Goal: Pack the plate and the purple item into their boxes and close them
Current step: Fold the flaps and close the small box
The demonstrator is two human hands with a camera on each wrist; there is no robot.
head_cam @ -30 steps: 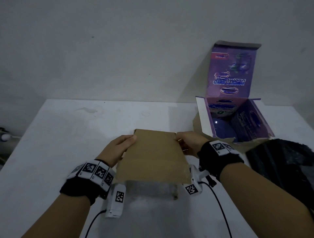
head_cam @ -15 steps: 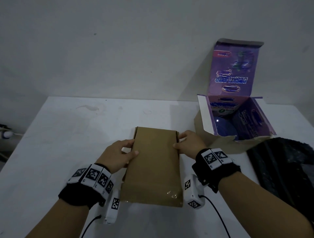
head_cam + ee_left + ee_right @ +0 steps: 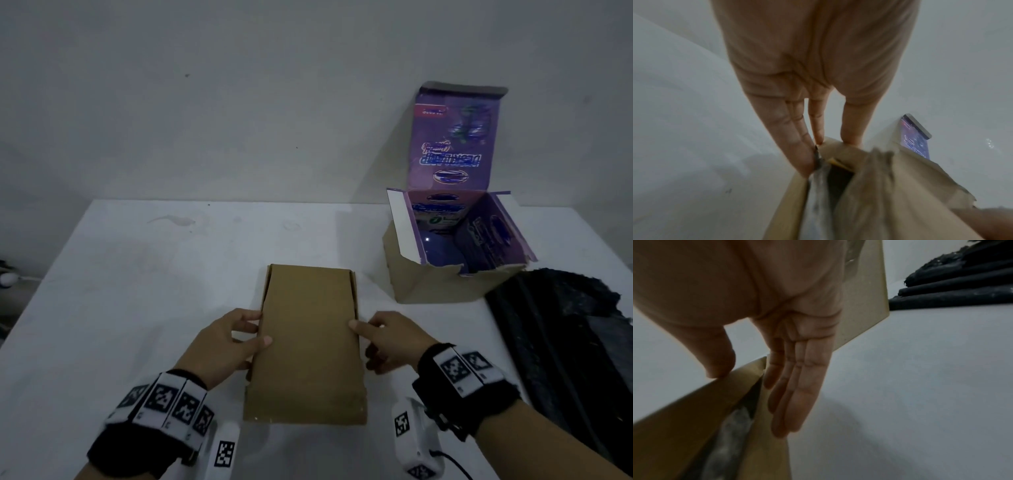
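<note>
A brown cardboard box (image 3: 308, 342) lies flat on the white table (image 3: 137, 291) in front of me, its lid down. My left hand (image 3: 236, 337) is at its left side, thumb on the lid and straight fingers (image 3: 797, 138) against the side. My right hand (image 3: 371, 337) mirrors it, fingers (image 3: 797, 386) flat along the right flap. Through the side gaps something pale grey (image 3: 729, 434) shows inside; the plate itself is hidden. The purple box (image 3: 455, 240) stands open at the back right, with the rounded purple item (image 3: 442, 253) inside it.
A black cloth bundle (image 3: 565, 342) lies along the table's right edge, close to my right forearm. The purple box's tall lid flap (image 3: 459, 137) stands upright against the grey wall. White cables run from my wrist cameras at the table's near edge.
The brown lid, raised a second ago, has come down flat on its box. Both hands have slid back along the lid's side edges toward me.
</note>
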